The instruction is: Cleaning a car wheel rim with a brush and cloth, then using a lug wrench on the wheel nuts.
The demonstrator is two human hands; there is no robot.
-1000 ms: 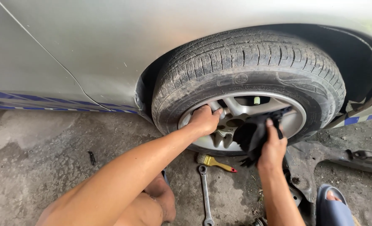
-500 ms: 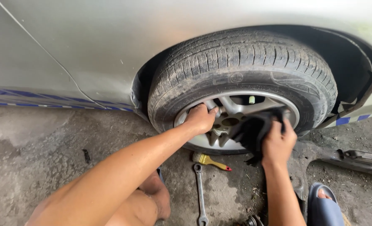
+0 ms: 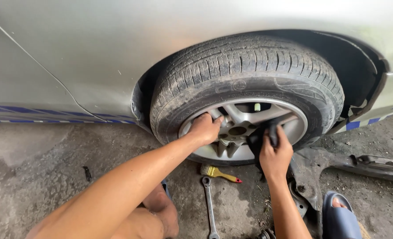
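Head view: left hand [image 3: 205, 128] fingers curled on spoke of silver alloy wheel [image 3: 243, 128], mounted under grey car's arch. Right hand [image 3: 275, 152] clenched around black cloth [image 3: 259, 138] against rim. Risk: yellow-handled brush [image 3: 218, 171], steel spanner [image 3: 209, 206] on concrete underfoot, likely trip.

Wheel [image 3: 245, 99] set in the arch of the car body [image 3: 95, 53]. Left hand [image 3: 204, 129] on the left spokes; right hand [image 3: 275, 152] with a cloth [image 3: 259, 137] at the right spokes. On the ground below the wheel: brush [image 3: 218, 172], with a wrench [image 3: 209, 206] just in front of it.
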